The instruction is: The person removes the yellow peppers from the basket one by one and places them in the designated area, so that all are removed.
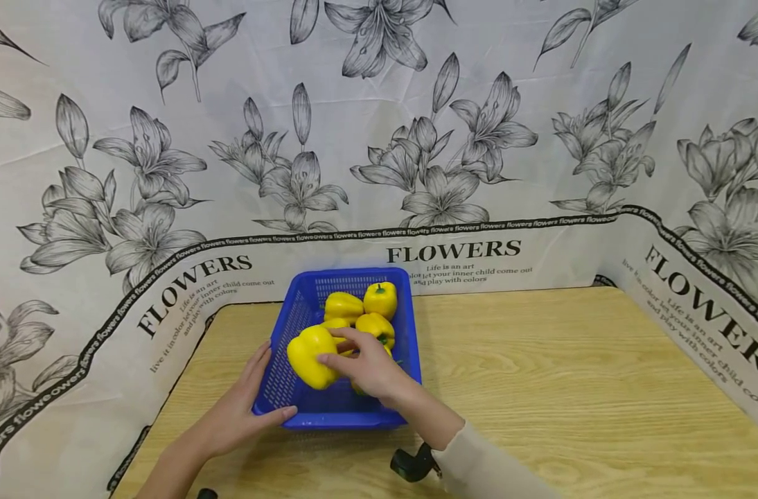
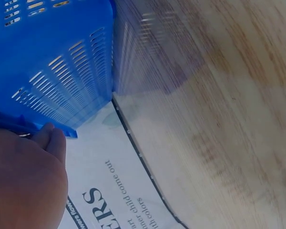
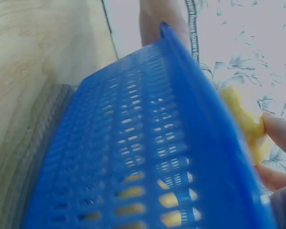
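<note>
A blue plastic basket with slotted walls stands on the wooden table, several yellow bell peppers inside it. My left hand holds its front left corner, thumb over the front rim and fingers along the left side. In the left wrist view those fingers reach the rim of the basket. Above the basket's left part, my right hand pinches one yellow bell pepper by its stem end. The right wrist view shows this pepper beyond the rim, between thumb and fingers.
Wooden tabletop extends to the right of the basket. White cloth printed with flowers hangs behind and at both sides, close to the basket's back edge. A black strap-like device sits by the right wrist.
</note>
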A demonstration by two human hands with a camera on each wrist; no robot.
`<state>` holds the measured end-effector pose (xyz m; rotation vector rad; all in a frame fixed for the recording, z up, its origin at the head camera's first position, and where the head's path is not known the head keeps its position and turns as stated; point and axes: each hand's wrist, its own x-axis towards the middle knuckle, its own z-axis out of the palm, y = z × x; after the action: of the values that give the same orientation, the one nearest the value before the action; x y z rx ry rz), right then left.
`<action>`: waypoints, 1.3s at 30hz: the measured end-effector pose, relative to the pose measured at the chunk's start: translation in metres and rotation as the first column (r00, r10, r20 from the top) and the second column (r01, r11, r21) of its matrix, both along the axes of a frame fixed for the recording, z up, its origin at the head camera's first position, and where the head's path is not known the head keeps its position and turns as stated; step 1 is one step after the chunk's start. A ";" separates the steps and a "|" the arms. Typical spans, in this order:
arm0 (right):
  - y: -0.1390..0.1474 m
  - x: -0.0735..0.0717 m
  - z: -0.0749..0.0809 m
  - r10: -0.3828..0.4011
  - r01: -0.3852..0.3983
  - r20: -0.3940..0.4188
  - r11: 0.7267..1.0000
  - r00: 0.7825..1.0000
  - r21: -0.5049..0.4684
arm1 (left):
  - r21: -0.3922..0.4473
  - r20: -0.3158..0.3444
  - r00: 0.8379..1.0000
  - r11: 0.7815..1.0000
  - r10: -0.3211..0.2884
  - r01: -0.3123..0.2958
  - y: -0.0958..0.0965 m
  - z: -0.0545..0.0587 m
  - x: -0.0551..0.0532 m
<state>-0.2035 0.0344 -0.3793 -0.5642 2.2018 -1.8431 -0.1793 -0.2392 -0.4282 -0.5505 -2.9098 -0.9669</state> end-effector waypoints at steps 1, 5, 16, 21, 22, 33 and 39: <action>0.003 0.000 0.001 0.008 -0.007 0.020 1.000 1.000 -0.025 | 0.002 -0.002 1.000 1.000 -0.001 0.001 0.000 0.000 0.000; 0.014 -0.004 0.007 0.030 -0.023 0.079 0.996 0.996 -0.091 | 0.004 -0.015 1.000 1.000 -0.008 0.008 0.000 -0.001 0.001; 0.051 -0.027 0.014 -0.033 0.040 0.074 0.995 0.997 -0.089 | 0.016 -0.019 0.999 0.999 -0.031 0.031 -0.002 -0.004 -0.001; 0.063 -0.035 0.016 -0.071 0.074 0.046 0.996 0.996 -0.054 | 0.016 -0.029 0.999 0.999 -0.037 0.037 -0.003 -0.002 -0.003; 0.065 -0.037 0.016 -0.072 0.074 0.041 0.996 0.997 -0.050 | 0.014 -0.030 0.999 0.999 -0.038 0.039 -0.003 -0.002 -0.003; 0.084 -0.047 0.022 -0.104 0.103 0.022 0.994 0.994 0.020 | 0.018 -0.028 0.999 0.999 -0.033 0.034 -0.004 -0.003 -0.003; 0.097 -0.055 0.019 -0.134 0.134 -0.013 0.990 0.991 0.054 | 0.017 -0.019 0.999 0.999 -0.035 0.035 -0.004 -0.004 -0.003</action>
<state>-0.2582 0.1317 -0.3599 -0.4245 2.3406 -1.8400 -0.1828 -0.2432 -0.4324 -0.6081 -2.8819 -0.9847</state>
